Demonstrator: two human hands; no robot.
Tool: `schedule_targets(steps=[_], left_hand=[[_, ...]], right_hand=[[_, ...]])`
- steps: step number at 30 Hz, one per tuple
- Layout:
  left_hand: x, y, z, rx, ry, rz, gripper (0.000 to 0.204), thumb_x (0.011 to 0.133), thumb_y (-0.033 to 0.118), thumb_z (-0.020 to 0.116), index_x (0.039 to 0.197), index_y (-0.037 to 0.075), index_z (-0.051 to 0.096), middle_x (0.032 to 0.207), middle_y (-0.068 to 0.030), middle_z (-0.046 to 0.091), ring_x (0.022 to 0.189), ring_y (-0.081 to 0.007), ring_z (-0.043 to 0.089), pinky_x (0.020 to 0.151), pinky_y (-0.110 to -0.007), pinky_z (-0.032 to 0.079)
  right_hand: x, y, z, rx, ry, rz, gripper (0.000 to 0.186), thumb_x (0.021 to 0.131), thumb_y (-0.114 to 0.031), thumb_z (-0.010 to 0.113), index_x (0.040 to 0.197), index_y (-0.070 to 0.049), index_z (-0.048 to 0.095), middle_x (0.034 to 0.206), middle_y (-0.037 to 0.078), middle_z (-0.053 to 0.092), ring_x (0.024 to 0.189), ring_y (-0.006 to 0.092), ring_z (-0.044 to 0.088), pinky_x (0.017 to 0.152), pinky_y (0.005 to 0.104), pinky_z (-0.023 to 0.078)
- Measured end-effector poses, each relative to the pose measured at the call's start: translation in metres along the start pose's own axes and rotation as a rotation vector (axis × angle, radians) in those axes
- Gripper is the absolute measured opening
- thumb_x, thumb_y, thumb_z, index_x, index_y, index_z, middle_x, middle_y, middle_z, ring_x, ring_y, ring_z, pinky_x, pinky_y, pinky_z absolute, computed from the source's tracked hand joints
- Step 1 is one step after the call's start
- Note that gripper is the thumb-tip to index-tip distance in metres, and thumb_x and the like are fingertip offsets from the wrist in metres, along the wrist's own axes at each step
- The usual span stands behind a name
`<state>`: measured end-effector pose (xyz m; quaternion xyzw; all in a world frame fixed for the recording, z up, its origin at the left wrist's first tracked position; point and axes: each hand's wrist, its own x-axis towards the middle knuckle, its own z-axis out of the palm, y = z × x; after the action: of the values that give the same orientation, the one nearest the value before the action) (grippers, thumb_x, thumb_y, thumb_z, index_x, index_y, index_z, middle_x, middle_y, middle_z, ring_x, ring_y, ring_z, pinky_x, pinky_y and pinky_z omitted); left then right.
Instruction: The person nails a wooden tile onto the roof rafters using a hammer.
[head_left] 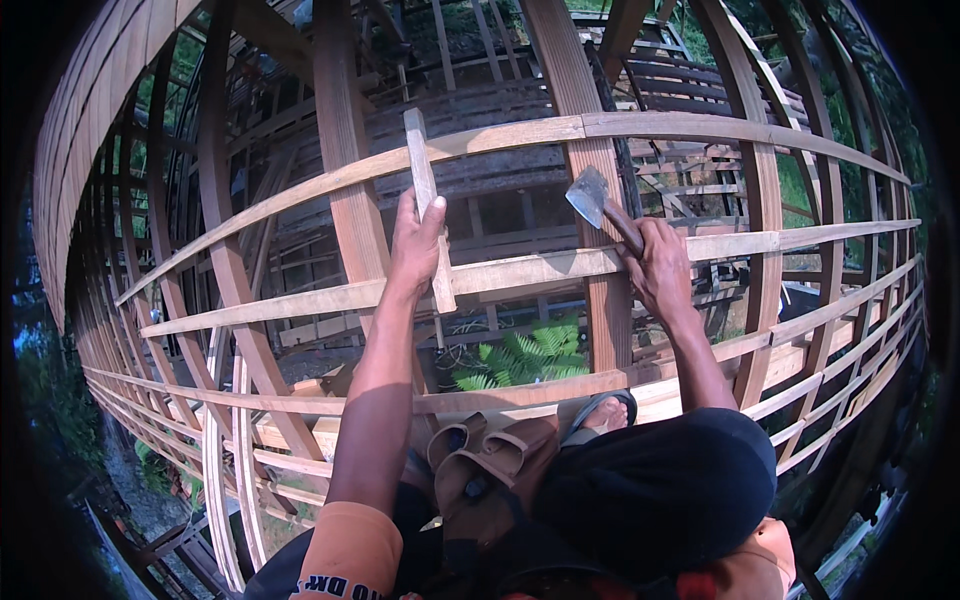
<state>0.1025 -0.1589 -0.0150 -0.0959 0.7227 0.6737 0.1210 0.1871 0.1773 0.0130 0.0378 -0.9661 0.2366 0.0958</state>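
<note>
My left hand (418, 245) was closed around a short pale wooden stick (428, 205), fingers wrapped behind it and thumb pressed along its front, holding it upright against the horizontal battens. The stick's top rose above the upper batten (520, 135) and its lower end crossed the middle batten (520, 270), touching it. My right hand (657, 268) gripped the wooden handle of a small hatchet (598, 203), fist tight, the grey blade raised up and to the left of my knuckles, just in front of a broad upright rib (590, 150).

I saw no packages or signs; the only lettering was a white print on the orange sleeve (350, 555) of my left arm, cut off by the lower edge.

Around me stood a curved wooden frame: dark ribs (345, 150) rising, pale battens running across them, more planking stacked behind. Between the hands the battens lay bare. Below, a green fern (520, 362) showed through the gaps. A brown leather pouch (480, 460) sat at my waist, beside my dark-trousered knee (660, 485), and a sandalled foot (603, 412) rested on a lower plank.

The hatchet's handle was mostly hidden inside my fist. The far structure behind the ribs was shadowed and hard to make out, and the rim was black.
</note>
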Motion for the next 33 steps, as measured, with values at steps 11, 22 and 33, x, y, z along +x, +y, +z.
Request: schedule_targets(steps=[11,22,33], left_hand=[[-0.013,0.015,0.000,0.032,0.015,-0.071,0.051,0.100,0.044,0.055,0.136,0.013,0.037,0.098,-0.0063,0.044,0.077,-0.0134,0.052,0.058,-0.027,0.059],[-0.017,0.002,0.013,0.054,0.022,-0.116,0.054,0.100,0.046,0.055,0.137,0.013,0.037,0.090,-0.0040,0.046,0.074,-0.0111,0.051,0.055,-0.025,0.056],[-0.013,0.002,0.003,0.491,0.038,0.055,0.060,0.100,0.048,0.049,0.140,0.007,0.035,0.115,-0.0251,0.062,0.099,-0.0406,0.065,0.091,-0.053,0.046]], right_hand=[[0.083,-0.094,-0.046,0.288,-0.774,0.032,0.040,0.096,-0.020,0.060,0.130,0.000,0.051,0.099,0.025,0.068,0.094,0.0418,0.067,0.083,0.0492,0.053],[0.095,-0.063,-0.028,0.249,-0.831,-0.198,0.055,0.093,-0.016,0.065,0.138,0.006,0.041,0.087,0.028,0.067,0.077,0.0383,0.070,0.067,0.0455,0.055],[-0.089,-0.070,-0.006,0.501,-0.939,0.074,0.032,0.093,-0.011,0.061,0.116,0.000,0.042,0.099,0.031,0.059,0.093,0.0512,0.059,0.076,0.0546,0.045]])
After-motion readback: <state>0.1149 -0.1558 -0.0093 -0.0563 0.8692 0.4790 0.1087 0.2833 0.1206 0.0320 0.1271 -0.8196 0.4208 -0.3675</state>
